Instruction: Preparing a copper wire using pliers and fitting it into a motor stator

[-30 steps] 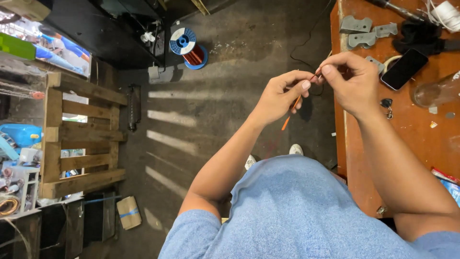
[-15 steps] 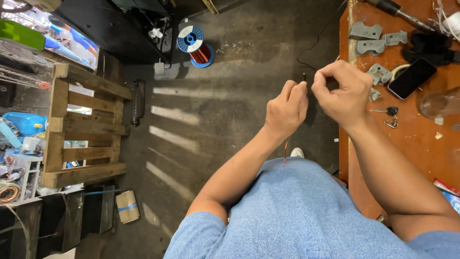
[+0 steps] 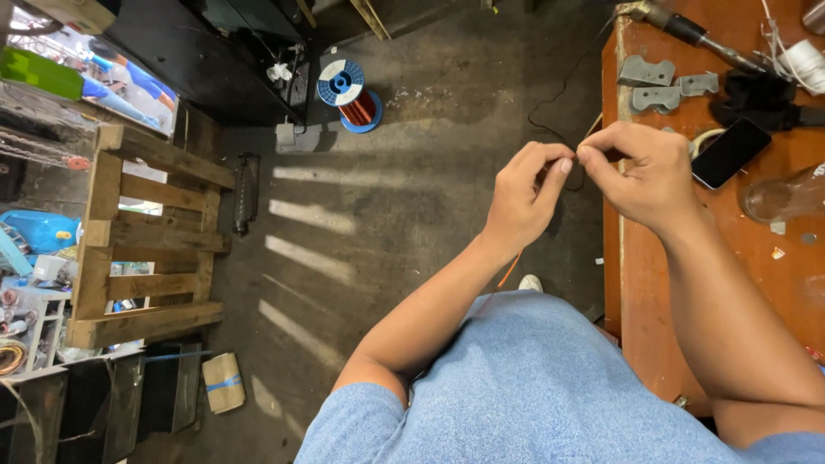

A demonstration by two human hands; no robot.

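My left hand (image 3: 524,193) and my right hand (image 3: 643,167) are raised in front of me with their fingertips meeting, just off the left edge of a wooden workbench (image 3: 640,283). Both pinch a thin wire (image 3: 573,176) between thumb and forefinger. A short orange length of wire (image 3: 509,271) hangs below my left wrist. A thin dark wire (image 3: 550,120) trails over the concrete floor toward the hands. How the wire runs inside the fingers is hidden.
On the bench lie a black phone (image 3: 730,152), grey metal brackets (image 3: 657,83), a glass jar (image 3: 786,196), a black cloth (image 3: 760,99) and a long tool (image 3: 687,30). On the floor stand a copper wire spool (image 3: 348,93), a wooden pallet (image 3: 129,241) and a small cardboard box (image 3: 223,382).
Both hands have shifted slightly left, away from the bench edge, and kept working the wire between the fingertips. The orange strand now shows lower, under my left wrist.
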